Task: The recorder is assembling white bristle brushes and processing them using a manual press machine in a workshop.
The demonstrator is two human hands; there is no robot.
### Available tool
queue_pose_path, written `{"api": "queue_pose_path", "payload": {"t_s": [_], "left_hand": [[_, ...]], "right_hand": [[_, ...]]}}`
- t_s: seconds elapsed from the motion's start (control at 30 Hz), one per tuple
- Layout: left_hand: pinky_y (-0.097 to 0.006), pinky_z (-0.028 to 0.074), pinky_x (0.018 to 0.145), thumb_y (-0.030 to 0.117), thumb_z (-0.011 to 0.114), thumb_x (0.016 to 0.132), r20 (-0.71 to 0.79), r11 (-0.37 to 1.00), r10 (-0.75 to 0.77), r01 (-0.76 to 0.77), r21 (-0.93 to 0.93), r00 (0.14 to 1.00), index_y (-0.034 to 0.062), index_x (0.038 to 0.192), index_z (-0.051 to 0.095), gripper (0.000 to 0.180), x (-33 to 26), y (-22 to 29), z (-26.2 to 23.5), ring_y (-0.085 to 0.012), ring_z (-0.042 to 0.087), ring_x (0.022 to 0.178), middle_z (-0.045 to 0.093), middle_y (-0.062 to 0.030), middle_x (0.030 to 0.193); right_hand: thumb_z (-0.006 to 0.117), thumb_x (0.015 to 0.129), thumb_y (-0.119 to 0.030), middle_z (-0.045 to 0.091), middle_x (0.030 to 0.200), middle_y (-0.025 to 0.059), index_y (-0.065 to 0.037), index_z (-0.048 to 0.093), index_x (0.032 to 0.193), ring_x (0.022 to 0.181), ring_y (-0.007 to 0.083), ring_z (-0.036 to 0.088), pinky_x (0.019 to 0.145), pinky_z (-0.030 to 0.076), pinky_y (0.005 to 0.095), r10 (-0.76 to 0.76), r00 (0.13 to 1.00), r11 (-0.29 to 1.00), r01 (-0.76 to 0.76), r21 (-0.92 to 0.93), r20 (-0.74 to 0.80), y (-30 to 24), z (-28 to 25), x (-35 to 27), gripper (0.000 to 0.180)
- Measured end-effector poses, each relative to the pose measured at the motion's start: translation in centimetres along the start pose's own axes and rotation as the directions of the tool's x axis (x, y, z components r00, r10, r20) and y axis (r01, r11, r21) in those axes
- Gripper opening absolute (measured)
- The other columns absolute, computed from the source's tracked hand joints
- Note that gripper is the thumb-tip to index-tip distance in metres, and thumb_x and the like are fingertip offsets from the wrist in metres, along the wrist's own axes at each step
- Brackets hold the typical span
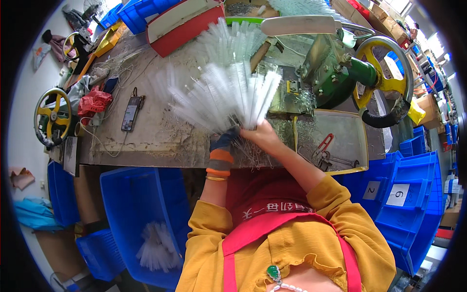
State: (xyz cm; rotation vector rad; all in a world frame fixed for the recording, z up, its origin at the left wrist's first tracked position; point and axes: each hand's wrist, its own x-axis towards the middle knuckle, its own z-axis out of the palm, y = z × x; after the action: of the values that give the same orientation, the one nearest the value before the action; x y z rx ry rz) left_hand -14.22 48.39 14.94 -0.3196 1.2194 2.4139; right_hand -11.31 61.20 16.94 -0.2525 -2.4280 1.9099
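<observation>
A fanned bunch of white-bristled wire brushes (221, 92) stands up from my hands at the front of the workbench. My left hand (225, 139), in a dark glove with an orange and grey cuff, is closed around the lower ends. Beside it, my bare right hand (263, 136) has its fingers closed on the brushes at the bunch's right side. Thin wire stems (252, 152) poke out below the hands, over the bench edge. Behind the bunch, more white brushes (233, 41) lie on the bench, partly covered by it.
A green hand press (335, 73) with a yellow-spoked wheel (384, 82) stands right. In front of it, a shallow tray (340, 129) holds red-handled pliers (323, 146). Left lie a phone (130, 113) and cables. Below the bench, a blue bin (131, 209) contains brushes.
</observation>
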Motion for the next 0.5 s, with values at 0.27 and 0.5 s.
{"api": "queue_pose_path", "payload": {"t_s": [0.27, 0.5], "left_hand": [[-0.025, 0.047, 0.054, 0.000, 0.057, 0.070, 0.017, 0.998, -0.020, 0.021, -0.059, 1.000, -0.0007, 0.089, 0.053, 0.020, -1.4, 1.5, 1.7, -0.0162, 0.055, 0.060, 0.057, -0.0057, 0.073], [-0.024, 0.045, 0.058, 0.004, 0.056, 0.072, 0.081, 0.993, 0.091, -0.097, 0.069, 0.993, -0.0011, 0.091, 0.056, 0.020, -1.1, 2.4, -1.6, -0.0139, 0.056, 0.067, 0.058, -0.0083, 0.077]], "right_hand": [[0.057, 0.066, 0.001, 0.054, 0.083, 0.0057, 0.002, 0.048, 0.100, 0.075, 0.0148, 0.053, 0.064, 0.044, 0.0255, 0.200, 0.947, 0.706, -0.317, 0.633, 0.251, -1.1, -1.7, 0.1, 0.036], [0.055, 0.068, -0.001, 0.054, 0.075, 0.0069, 0.003, 0.049, 0.090, 0.060, 0.0132, 0.053, 0.053, 0.043, 0.0252, 0.154, 0.988, 0.894, -0.153, 0.422, 0.032, -3.0, -1.3, 0.0, 0.023]]}}
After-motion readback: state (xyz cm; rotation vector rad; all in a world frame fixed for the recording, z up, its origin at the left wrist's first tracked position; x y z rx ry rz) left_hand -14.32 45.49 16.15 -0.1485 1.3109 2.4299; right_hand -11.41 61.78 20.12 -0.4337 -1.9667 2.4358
